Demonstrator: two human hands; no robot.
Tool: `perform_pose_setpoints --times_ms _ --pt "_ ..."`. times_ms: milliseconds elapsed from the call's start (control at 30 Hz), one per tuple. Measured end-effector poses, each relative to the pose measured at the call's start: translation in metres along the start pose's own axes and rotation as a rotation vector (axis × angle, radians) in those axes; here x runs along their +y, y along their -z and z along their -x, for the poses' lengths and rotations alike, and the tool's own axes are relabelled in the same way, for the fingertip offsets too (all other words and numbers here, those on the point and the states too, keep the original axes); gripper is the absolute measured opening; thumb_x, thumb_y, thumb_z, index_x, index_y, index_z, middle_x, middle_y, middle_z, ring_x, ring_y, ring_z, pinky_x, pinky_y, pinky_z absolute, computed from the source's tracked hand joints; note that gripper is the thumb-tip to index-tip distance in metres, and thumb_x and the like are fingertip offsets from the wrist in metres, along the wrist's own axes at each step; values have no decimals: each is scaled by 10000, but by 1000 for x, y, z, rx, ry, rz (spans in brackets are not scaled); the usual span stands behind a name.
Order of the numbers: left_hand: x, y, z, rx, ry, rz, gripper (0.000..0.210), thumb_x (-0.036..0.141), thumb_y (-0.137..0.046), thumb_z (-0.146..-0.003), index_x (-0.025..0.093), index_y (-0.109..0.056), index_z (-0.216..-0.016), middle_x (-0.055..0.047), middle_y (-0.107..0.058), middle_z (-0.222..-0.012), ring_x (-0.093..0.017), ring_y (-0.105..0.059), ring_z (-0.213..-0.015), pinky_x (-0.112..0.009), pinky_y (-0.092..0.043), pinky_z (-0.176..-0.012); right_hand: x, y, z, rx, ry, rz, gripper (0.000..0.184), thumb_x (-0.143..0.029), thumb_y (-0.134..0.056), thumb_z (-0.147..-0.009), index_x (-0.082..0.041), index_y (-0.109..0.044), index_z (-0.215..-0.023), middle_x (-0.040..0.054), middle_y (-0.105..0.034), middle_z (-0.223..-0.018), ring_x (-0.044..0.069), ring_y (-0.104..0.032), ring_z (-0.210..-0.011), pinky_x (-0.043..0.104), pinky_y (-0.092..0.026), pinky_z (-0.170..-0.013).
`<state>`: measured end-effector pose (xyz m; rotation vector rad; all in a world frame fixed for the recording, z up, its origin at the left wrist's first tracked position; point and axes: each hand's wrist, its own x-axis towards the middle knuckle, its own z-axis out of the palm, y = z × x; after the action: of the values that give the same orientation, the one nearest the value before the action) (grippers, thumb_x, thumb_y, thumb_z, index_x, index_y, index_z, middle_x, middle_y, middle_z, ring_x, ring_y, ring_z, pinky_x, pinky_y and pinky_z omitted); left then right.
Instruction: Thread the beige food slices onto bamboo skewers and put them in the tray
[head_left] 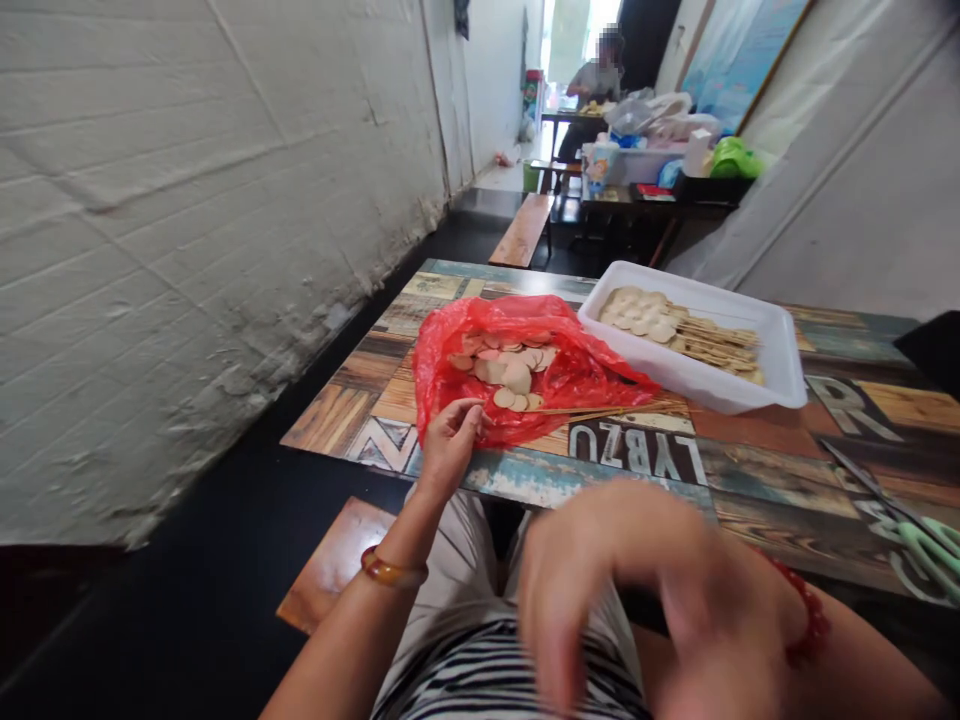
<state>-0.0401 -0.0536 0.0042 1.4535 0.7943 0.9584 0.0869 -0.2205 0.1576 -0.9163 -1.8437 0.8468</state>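
On the patterned table, a red plastic bag [442, 345] lies spread open with many thin, round tan slices [517, 376] in it. At its near edge is my left hand [451, 440], thumb and fingertips drawn together; what they pinch, if anything, is too small to make out. Beside those fingertips, thin wooden skewers [600, 411] lie across the bag, their left ends by a few slices. My right hand [630, 575] is close to the camera in front of my lap, smeared by motion, so its grip is unclear.
A white plastic tub [780, 350] behind the bag holds skewered slices in rows. Green-handled scissors [911, 525] lie at the table's right. A wooden bench [525, 230] stands beyond. Farther back are a cluttered table [637, 195] and a seated person [596, 80]. A wall [225, 200] runs along the left.
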Motion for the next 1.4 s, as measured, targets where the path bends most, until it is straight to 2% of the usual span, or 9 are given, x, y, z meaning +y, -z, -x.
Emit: perform_pose_setpoints --times_ms 100,133,267,367,633,800,933,1200,1400 --pt "-2 2 1 -19 2 7 263 372 -547 -798 146 -597 -923 -3 -601 -680 -91 -514 -573 -214 -412 -575 43 17 -1 305 -214 246 247 -394 -471 -891 -204 -626 -856 8 -656 -782 113 -595 -681 217 -462 -611" --pt "-3 2 2 -21 0 11 263 374 -545 -799 148 -596 -922 -4 -601 -683 -93 -516 -576 -215 -413 -576 63 23 1 343 -298 358 202 -343 -490 -881 -198 -629 -893 15 -661 -809 128 -602 -711 232 -465 -631" --pt "-4 3 2 -21 -4 28 269 387 -534 -803 150 -591 -916 -10 -604 -687 -98 -522 -571 -220 -414 -563 136 38 18 306 -371 677 178 -261 -494 -864 -192 -651 -914 45 -664 -892 169 -605 -812 284 -463 -733" --pt "-3 3 3 -26 -2 10 274 396 -539 -794 149 -597 -896 -13 -605 -681 -101 -522 -570 -221 -418 -558 160 36 27 233 -364 800 183 -252 -491 -879 -202 -651 -952 54 -653 -926 178 -592 -861 293 -456 -753" --pt "-3 4 1 -16 16 11 307 413 -560 -779 146 -585 -929 -12 -613 -695 -99 -528 -566 -225 -427 -564 171 22 27 262 -330 1068 176 -260 -497 -894 -197 -656 -855 57 -634 -853 193 -566 -837 318 -431 -765" --pt "-1 3 1 41 23 14 329 429 -547 -784 142 -578 -941 -21 -616 -703 -103 -531 -565 -224 -418 -546 172 22 35 363 -260 997 212 -255 -437 -924 -199 -639 -891 53 -637 -865 187 -581 -831 308 -436 -760" --pt "7 -4 0 96 -53 -90 315 418 -549 -785 160 -609 -956 -52 -640 -798 -142 -581 -701 -260 -457 -656 174 23 39 405 -211 931 269 -271 -385 -944 -196 -639 -896 58 -647 -867 180 -597 -815 291 -449 -738" --pt "23 -40 -12 -115 -364 -434 179 311 -552 -802 176 -665 -832 -65 -603 -805 -164 -547 -762 -283 -425 -675 174 23 40 426 -249 1019 318 -281 -350 -955 -190 -633 -841 58 -649 -826 181 -605 -802 280 -430 -730" --pt "14 -47 -17 -179 -504 -679 162 259 -538 -818 181 -644 -723 -57 -566 -747 -169 -506 -756 -303 -390 -696 173 22 42 394 -229 1016 298 -283 -365 -950 -193 -619 -824 49 -628 -786 172 -586 -769 273 -408 -719"
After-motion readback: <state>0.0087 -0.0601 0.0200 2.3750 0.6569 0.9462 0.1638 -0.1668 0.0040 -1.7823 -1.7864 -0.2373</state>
